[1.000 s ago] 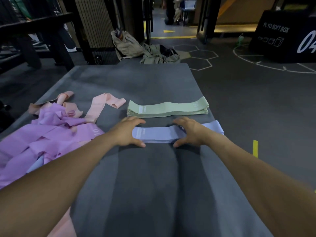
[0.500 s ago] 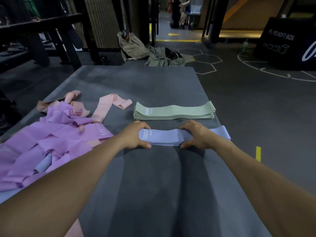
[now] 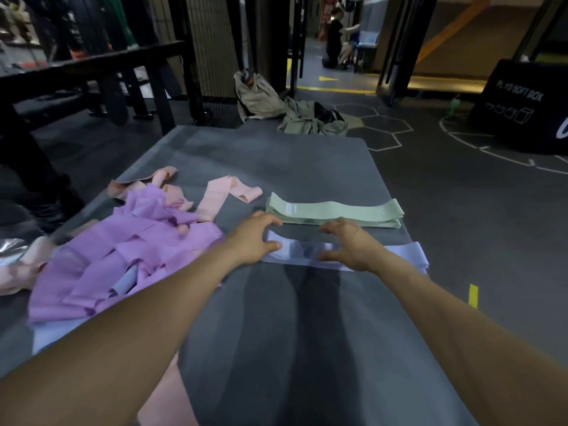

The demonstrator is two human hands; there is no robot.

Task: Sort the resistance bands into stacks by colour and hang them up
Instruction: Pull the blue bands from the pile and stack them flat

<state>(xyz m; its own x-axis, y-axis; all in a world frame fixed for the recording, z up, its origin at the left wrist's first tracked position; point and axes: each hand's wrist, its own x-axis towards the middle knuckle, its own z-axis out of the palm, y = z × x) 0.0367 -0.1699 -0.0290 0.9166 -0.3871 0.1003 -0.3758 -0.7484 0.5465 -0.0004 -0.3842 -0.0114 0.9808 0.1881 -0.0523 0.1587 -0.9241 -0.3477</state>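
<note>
Two tidy stacks so far in the head view: a pale green stack (image 3: 335,213) at the far right of the grey tabletop (image 3: 276,155), and a lavender-blue stack (image 3: 307,252) just in front of it, near the right edge. The left hand (image 3: 250,241) has fingers curled over the stack's left end with the thumb on its near edge, and the right hand (image 3: 349,245) cups the middle the same way, so both look like they're grasping it, though it's a bit blurry. Over on the left there's a messy purple pile (image 3: 123,250) with peach-pink bands (image 3: 227,192) poking out behind it and a blue one (image 3: 126,279) buried inside. For squaring up the stack, I'd say squeeze from both long edges evenly and tap the ends flush, since these thin bands probably slide off each other easily. Nothing hung up yet, so loads left to do.
</note>
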